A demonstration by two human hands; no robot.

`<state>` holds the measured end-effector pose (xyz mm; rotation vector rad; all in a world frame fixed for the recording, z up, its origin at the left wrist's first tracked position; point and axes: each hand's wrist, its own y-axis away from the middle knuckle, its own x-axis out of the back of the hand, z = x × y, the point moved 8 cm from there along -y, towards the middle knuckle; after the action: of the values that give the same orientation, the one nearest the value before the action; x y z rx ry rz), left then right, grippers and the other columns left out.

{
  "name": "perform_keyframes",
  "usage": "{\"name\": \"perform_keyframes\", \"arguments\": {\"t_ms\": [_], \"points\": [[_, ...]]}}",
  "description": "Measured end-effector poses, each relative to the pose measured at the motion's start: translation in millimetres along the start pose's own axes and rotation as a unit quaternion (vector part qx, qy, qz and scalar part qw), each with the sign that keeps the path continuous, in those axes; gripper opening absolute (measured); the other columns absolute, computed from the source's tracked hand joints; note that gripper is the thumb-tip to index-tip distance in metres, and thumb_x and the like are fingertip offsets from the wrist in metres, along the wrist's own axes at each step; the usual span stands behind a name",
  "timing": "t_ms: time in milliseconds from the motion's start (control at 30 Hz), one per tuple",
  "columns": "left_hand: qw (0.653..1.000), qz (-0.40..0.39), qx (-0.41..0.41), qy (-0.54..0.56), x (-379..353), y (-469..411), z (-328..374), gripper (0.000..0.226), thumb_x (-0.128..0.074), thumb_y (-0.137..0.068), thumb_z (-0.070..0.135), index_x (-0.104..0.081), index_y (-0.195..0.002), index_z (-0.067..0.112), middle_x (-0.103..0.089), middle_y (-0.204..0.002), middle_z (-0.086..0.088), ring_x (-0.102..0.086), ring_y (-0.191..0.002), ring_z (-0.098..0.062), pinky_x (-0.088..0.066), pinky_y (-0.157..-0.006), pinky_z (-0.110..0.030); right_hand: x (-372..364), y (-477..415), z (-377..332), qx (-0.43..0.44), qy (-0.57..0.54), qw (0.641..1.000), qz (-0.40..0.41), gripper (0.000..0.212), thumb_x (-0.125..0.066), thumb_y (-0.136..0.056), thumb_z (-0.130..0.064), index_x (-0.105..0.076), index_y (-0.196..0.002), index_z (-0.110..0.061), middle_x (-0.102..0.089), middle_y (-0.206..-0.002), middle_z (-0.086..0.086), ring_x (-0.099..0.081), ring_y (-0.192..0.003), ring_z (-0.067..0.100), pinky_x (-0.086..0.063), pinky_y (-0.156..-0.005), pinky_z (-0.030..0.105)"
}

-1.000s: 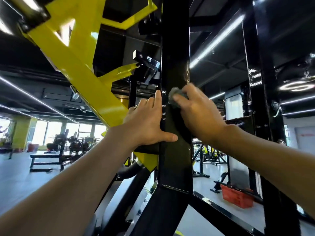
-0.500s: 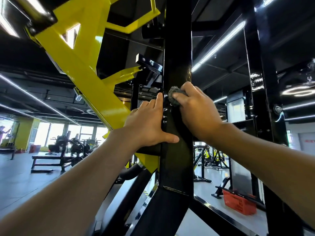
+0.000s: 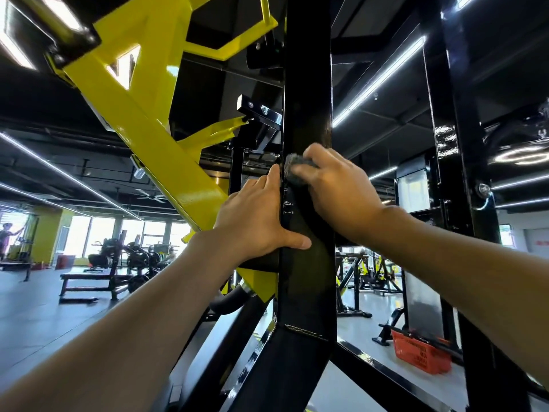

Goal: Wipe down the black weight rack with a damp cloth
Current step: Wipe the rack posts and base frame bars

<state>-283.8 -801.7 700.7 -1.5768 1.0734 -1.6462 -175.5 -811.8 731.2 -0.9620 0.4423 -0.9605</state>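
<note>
head view. faces the black weight rack (image 3: 307,84) close up, looking up along its glossy central post. grips a small grey cloth (image 3: 292,169) in the right hand (image 3: 338,191), fingers curled over it and pressing it against the post's front face near the left edge, about mid-height in the frame. lays the left hand (image 3: 252,215) flat on the post's left side just beside the cloth, fingers straight and together pointing up, thumb stretched across the front face below the right hand. grasps nothing with it, only rests it there. reaches in with both bare forearms from the bottom corners. shows pale scuffs on the post's edge between the two hands, and a welded seam lower down where slanted black beams branch off. has a bright yellow frame (image 3: 142,120) slanting up to the left behind the post, with a black bracket (image 3: 261,110) carrying two bolts next to it. has a second black post (image 3: 463,144) to the right, shiny with reflected ceiling lights. takes in, past the rack, a gym floor: a red basket (image 3: 421,355) low on the right, a flat bench (image 3: 89,281) and exercise machines at left near bright windows, a person (image 3: 6,236) at the far left edge.
</note>
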Motion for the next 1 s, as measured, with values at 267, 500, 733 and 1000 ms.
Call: {"name": "perform_keyframes", "arguments": {"t_ms": [267,500,733,1000], "points": [[1.0,-0.015,0.009,0.005,-0.5,1.9,-1.2,0.141,-0.076,-0.06,0.075,0.008,-0.158,0.019,-0.024,-0.163,0.006,-0.026,-0.147,-0.017,-0.04,-0.106,-0.04,-6.7,4.9,-1.8,0.018,0.0,1.0,-0.017,0.033,-0.066,-0.084,-0.007,-0.068,-0.117,-0.007,-0.059,-0.109,0.012,-0.06,-0.093,0.031,-0.057,-0.072,0.047],[0.999,-0.038,0.015,0.026,-0.7,14.4,1.5,0.128,-0.078,-0.069,0.064,0.003,-0.158,0.019,-0.014,-0.165,0.003,-0.012,-0.152,-0.015,-0.027,-0.12,-0.04,-10.3,39.0,-29.2,0.008,-0.059,0.992,-0.107,0.042,-0.073,-0.076,-0.002,-0.068,-0.116,-0.013,-0.055,-0.107,0.006,-0.058,-0.092,0.026,-0.054,-0.073,0.036],[0.908,0.018,0.096,0.408,25.4,49.5,11.3,0.069,-0.058,-0.092,0.0,-0.035,-0.151,0.028,-0.048,-0.136,0.007,-0.057,-0.11,-0.001,-0.051,-0.069,-0.011,2.1,66.8,8.2,-0.458,-0.554,0.693,-0.058,0.029,-0.051,-0.093,0.005,-0.067,-0.106,-0.015,-0.069,-0.099,0.012,-0.063,-0.081,0.018,-0.051,-0.063,0.023],[0.789,-0.019,0.139,0.599,25.1,64.1,50.9,0.035,-0.069,-0.092,0.009,-0.057,-0.124,0.017,-0.073,-0.102,-0.01,-0.075,-0.085,-0.024,-0.063,-0.069,-0.04,27.2,57.4,-26.6,-0.456,-0.741,0.481,-0.107,0.033,-0.036,-0.101,-0.002,-0.056,-0.126,-0.01,-0.069,-0.113,0.017,-0.068,-0.095,0.027,-0.055,-0.085,0.04]]}}
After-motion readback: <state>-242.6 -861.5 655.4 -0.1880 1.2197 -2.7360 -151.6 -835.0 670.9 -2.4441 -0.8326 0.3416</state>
